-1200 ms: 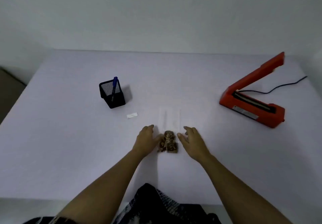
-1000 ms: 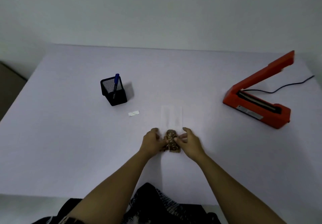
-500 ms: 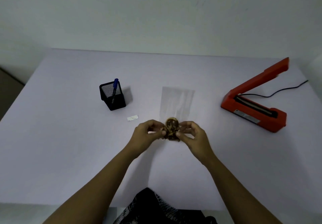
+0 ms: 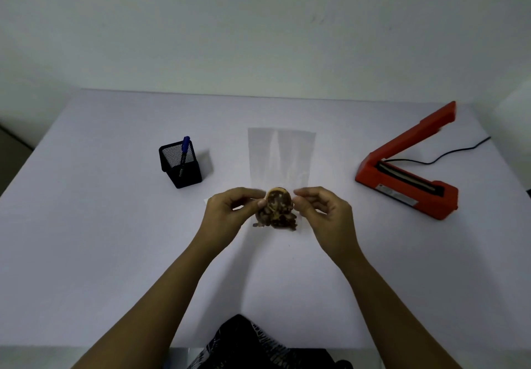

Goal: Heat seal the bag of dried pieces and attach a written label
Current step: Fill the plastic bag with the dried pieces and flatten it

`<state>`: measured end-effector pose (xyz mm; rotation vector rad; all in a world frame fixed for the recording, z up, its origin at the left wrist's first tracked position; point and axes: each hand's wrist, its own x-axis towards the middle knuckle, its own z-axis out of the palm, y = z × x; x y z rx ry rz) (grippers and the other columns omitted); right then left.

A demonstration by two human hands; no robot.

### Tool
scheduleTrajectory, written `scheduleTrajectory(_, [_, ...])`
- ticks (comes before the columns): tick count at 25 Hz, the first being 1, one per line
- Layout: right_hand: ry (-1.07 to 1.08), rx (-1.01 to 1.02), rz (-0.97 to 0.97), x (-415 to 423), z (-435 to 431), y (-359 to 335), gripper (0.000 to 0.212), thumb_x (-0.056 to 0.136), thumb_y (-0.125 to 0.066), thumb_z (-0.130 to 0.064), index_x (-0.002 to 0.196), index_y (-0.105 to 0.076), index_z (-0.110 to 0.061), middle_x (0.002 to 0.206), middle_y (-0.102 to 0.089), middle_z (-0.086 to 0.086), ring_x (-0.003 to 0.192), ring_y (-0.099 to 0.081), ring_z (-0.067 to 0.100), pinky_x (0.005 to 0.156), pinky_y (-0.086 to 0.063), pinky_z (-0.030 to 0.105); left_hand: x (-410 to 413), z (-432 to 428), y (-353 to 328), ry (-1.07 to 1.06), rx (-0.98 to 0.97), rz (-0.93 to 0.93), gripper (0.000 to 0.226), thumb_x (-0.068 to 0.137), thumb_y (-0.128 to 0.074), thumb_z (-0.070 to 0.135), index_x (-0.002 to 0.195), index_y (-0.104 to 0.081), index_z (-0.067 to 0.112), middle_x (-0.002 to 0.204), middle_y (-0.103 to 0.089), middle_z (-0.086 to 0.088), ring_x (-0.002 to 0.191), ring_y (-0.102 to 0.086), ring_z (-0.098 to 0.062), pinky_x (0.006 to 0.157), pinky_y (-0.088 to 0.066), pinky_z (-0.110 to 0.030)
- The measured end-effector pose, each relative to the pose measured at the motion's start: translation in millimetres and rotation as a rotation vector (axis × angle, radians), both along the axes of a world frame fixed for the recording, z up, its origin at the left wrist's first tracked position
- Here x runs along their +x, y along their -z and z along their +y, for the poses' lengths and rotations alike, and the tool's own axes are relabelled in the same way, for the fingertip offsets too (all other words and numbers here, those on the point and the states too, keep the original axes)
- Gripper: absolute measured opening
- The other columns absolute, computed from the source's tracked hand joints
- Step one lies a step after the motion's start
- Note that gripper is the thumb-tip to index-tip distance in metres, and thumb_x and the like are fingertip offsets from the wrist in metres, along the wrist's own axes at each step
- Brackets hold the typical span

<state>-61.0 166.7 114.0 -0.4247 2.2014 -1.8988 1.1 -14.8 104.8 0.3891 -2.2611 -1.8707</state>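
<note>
Left forearm point(image 4: 172, 288) & right forearm point(image 4: 382, 291) bare from wrist to bottom of view, as are left hand point(image 4: 227, 210) & right hand point(image 4: 324, 210). Btwn the arms, below near edge of table point(image 4: 100, 225), approx centre, a black garment point(image 4: 258, 342) w/ thin white streaky print. Pattern too blurred to read.

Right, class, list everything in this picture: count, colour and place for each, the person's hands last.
table: one, pale, under everything.
bag: one, clear, held up over the table's middle.
dried pieces: a clump, brown, in the bag's bottom.
pen holder: one, black mesh, left of the bag.
pen: one, blue, standing in the pen holder.
heat sealer: one, orange-red, arm raised, on the right.
cord: one, black, behind the heat sealer.
left hand: one, pinches the bag's left side.
right hand: one, pinches the bag's right side.
</note>
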Motion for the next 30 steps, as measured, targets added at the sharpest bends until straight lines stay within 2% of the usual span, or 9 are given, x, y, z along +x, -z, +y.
scheduleTrajectory(3, [0.03, -0.021, 0.017, 2.3, -0.3, -2.0, 0.005, 0.082, -0.066, -0.015, 0.085, -0.068, -0.018, 0.078, -0.069, -0.005, 0.079, -0.067, 0.015, 0.065, -0.058, 0.026, 2.6, 5.1, -7.1, 0.005, 0.073, -0.016, 0.026, 0.078, -0.071, 0.023, 0.103, -0.068, 0.026, 0.079, -0.072, 0.004, 0.084, -0.068, -0.013, 0.087, -0.051, -0.032])
scheduleTrajectory(6, [0.006, -0.027, 0.034, 6.3, -0.9, -5.6, 0.004, 0.082, -0.066, -0.017, 0.084, -0.068, -0.02, 0.078, -0.069, -0.005, 0.081, -0.067, 0.016, 0.065, -0.058, 0.027, 0.1, 8.6, -17.4, 0.027, 0.036, 0.009, 0.024, 0.072, -0.069, 0.037, 0.094, -0.07, 0.028, 0.066, -0.064, 0.004, 0.079, -0.066, -0.011, 0.082, -0.05, -0.028])
scheduleTrajectory(10, [-0.057, -0.041, 0.064, 7.5, 5.0, -14.9, 0.009, 0.083, -0.066, -0.008, 0.084, -0.065, -0.016, 0.083, -0.068, -0.005, 0.088, -0.065, 0.013, 0.066, -0.057, 0.026, -1.1, 6.6, -27.9, 0.065, -0.004, 0.128, 0.012, 0.074, -0.072, 0.024, 0.086, -0.074, 0.021, 0.082, -0.069, -0.006, 0.084, -0.064, -0.015, 0.072, -0.05, -0.02])
scheduleTrajectory(13, [-0.21, -0.102, 0.025, 7.3, 9.9, -24.0, 0.018, 0.078, -0.069, -0.003, 0.09, -0.063, -0.013, 0.096, -0.07, 0.002, 0.096, -0.066, 0.014, 0.077, -0.055, 0.023, 1.9, 5.1, -31.7, 0.088, -0.086, 0.281, 0.015, 0.076, -0.074, 0.018, 0.088, -0.074, 0.009, 0.083, -0.068, -0.009, 0.083, -0.064, -0.019, 0.064, -0.052, -0.019])
scheduleTrajectory(18, [-0.179, -0.026, 0.166, 12.6, 9.4, -19.8, 0.035, 0.076, -0.072, -0.004, 0.093, -0.066, -0.034, 0.09, -0.072, -0.021, 0.09, -0.069, 0.007, 0.081, -0.055, 0.025, 6.9, 8.1, -25.8, 0.119, -0.19, 0.375, 0.016, 0.078, -0.07, 0.02, 0.092, -0.072, 0.013, 0.09, -0.073, 0.004, 0.084, -0.068, -0.011, 0.074, -0.052, -0.022])
scheduleTrajectory(21, [-0.135, 0.025, 0.291, 14.2, 13.1, -16.6, 0.035, 0.075, -0.074, -0.012, 0.097, -0.065, -0.038, 0.097, -0.068, -0.029, 0.096, -0.066, 0.006, 0.081, -0.056, 0.029, 12.7, 7.4, -23.6, 0.121, -0.284, 0.409, 0.017, 0.081, -0.066, 0.017, 0.097, -0.072, 0.017, 0.097, -0.073, 0.011, 0.089, -0.069, -0.006, 0.077, -0.053, -0.022])
scheduleTrajectory(23, [-0.14, 0.031, 0.325, 14.1, 13.2, -17.8, 0.035, 0.076, -0.074, -0.015, 0.101, -0.064, -0.038, 0.1, -0.067, -0.027, 0.097, -0.066, 0.005, 0.08, -0.055, 0.024, 13.7, 5.8, -24.1, 0.129, -0.345, 0.427, 0.019, 0.082, -0.064, 0.016, 0.1, -0.069, 0.019, 0.098, -0.071, 0.012, 0.087, -0.068, -0.002, 0.074, -0.053, -0.019])
scheduleTrajectory(27, [-0.141, 0.003, 0.204, 15.0, 10.2, -20.9, 0.031, 0.075, -0.073, -0.003, 0.096, -0.066, -0.024, 0.092, -0.07, -0.011, 0.089, -0.068, 0.005, 0.077, -0.054, 0.018, 11.4, 7.7, -23.8, 0.063, -0.316, 0.378, 0.014, 0.082, -0.064, 0.022, 0.093, -0.072, 0.017, 0.089, -0.071, 0.005, 0.077, -0.069, -0.012, 0.067, -0.056, -0.034])
scheduleTrajectory(30, [-0.151, -0.008, 0.124, 16.8, 9.2, -25.8, 0.036, 0.078, -0.069, 0.001, 0.103, -0.063, -0.024, 0.096, -0.069, -0.008, 0.092, -0.068, 0.007, 0.075, -0.056, 0.021, 10.7, 12.5, -27.2, 0.093, -0.266, 0.295, 0.024, 0.08, -0.064, 0.03, 0.1, -0.07, 0.018, 0.089, -0.072, 0.01, 0.083, -0.069, -0.009, 0.074, -0.057, -0.032])
